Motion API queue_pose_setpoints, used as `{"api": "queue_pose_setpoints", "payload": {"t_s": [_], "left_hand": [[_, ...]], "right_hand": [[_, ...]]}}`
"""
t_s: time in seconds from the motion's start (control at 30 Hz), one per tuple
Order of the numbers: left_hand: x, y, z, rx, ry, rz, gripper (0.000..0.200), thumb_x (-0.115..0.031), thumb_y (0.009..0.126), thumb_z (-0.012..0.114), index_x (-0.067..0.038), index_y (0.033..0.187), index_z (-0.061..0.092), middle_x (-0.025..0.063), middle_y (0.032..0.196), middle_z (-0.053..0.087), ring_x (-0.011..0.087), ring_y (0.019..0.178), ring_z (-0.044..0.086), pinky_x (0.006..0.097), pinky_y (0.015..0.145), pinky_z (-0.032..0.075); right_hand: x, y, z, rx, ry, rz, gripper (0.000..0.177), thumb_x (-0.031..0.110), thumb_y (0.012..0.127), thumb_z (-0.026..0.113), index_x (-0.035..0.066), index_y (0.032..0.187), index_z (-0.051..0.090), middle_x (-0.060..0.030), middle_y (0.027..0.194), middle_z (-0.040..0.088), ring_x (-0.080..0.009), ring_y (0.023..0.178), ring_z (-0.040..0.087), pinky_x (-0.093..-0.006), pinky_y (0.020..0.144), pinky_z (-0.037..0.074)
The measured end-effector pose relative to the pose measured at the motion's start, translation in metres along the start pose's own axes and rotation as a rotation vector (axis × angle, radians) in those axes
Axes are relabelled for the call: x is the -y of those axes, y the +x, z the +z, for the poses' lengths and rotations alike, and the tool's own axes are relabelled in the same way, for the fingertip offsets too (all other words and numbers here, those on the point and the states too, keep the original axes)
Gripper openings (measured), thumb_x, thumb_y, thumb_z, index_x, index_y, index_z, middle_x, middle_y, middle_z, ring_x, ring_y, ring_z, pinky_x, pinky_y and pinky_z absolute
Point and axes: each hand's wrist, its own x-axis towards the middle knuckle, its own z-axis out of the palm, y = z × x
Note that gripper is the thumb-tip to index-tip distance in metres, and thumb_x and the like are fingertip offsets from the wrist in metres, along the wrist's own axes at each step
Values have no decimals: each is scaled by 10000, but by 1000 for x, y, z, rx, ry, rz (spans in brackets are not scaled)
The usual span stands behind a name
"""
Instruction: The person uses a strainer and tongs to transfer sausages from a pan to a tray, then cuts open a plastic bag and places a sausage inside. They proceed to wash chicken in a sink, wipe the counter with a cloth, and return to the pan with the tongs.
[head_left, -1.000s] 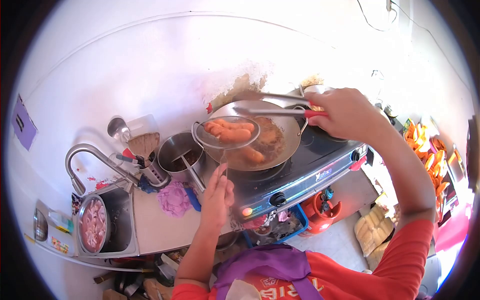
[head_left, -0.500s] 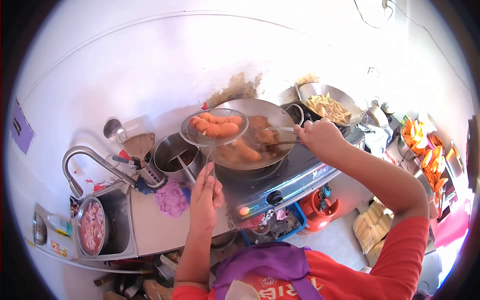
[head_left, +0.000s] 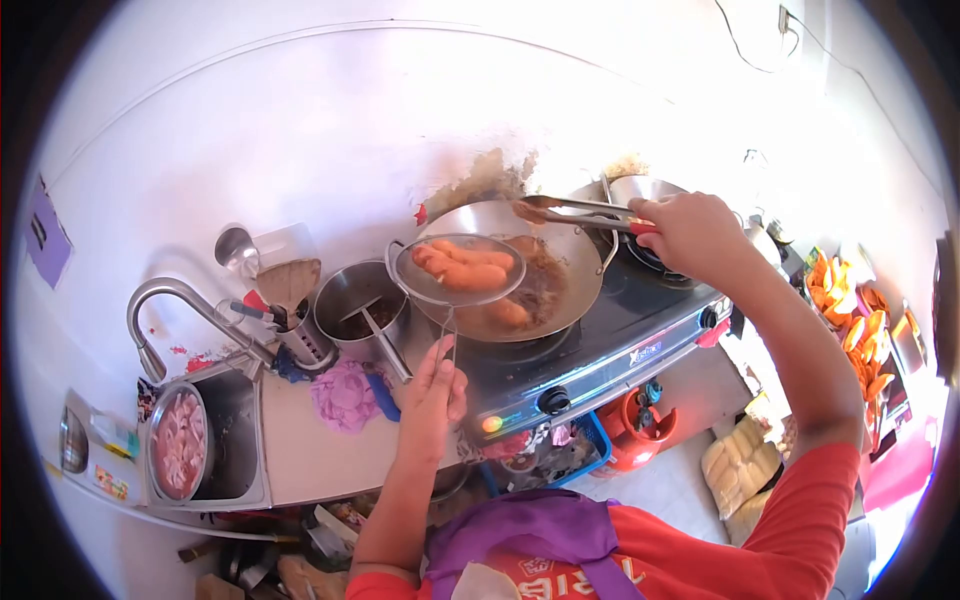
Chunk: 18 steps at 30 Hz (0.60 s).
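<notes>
My left hand [head_left: 434, 395] is closed on the handle of a round strainer [head_left: 457, 297], held over the left part of a large wok [head_left: 572, 290]. Orange-red sausages [head_left: 460, 266] lie in the strainer. In the wok, another sausage [head_left: 508, 312] and a browned piece sit in bubbling oil [head_left: 545, 280]. My right hand [head_left: 690, 232] grips metal tongs [head_left: 585, 212] above the wok's right rim. A brown piece shows at the tongs' tips; whether they pinch it is unclear.
Left of the wok stands a steel pot [head_left: 362, 345] with a ladle. Farther left are a utensil holder [head_left: 308, 345], a purple cloth [head_left: 345, 396], and a sink [head_left: 235, 440] holding a bowl of raw meat [head_left: 181, 440]. A second pan [head_left: 645, 190] is behind my right hand.
The tongs have risen from the oil and now point left above the wok's rim. My right hand moved up and right. The strainer shifted slightly right and down.
</notes>
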Motion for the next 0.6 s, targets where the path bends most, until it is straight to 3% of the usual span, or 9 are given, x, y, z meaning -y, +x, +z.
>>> {"api": "queue_pose_setpoints", "payload": {"t_s": [0.1,0.2,0.3,0.4,0.53,0.6], "left_hand": [[4,2,2,16,-37,-5,405,-159,961,419,-37,1342,358,-21,687,441,36,490,336,174,446,284],[6,4,3,27,-19,-4,405,-151,959,417,-38,1344,359,-23,685,436,37,494,334,174,449,277],[6,4,2,42,-14,5,402,-145,959,415,-39,1343,360,-24,683,432,36,501,335,174,450,274],[6,3,0,53,-29,17,400,-143,960,412,-39,1342,361,-24,684,429,35,507,337,175,448,275],[2,-3,3,16,-38,28,398,-140,961,409,-37,1342,359,-20,685,424,36,506,334,176,447,277],[1,-7,1,14,5,54,398,-138,962,407,-37,1343,358,-18,686,421,37,503,331,175,448,277]], "right_hand": [[10,4,-1,-10,45,-59,276,305,818,591,136,1036,582,-98,734,635,-291,703,622,-405,621,476],[24,3,-16,175,76,-68,285,314,817,594,137,1039,579,-110,750,639,-298,735,622,-405,649,477],[19,0,-25,207,178,-59,315,330,812,599,129,1054,575,-120,784,643,-296,755,622,-408,661,477],[15,-7,-41,83,277,-47,344,332,815,596,119,1084,570,-121,810,646,-294,761,623,-401,652,479],[3,-2,-20,-47,50,-13,392,302,793,624,118,1132,557,-117,785,639,-297,743,622,-394,636,478],[5,1,-4,145,-20,8,395,282,787,629,110,1134,553,-124,759,631,-289,734,622,-396,629,476]]}}
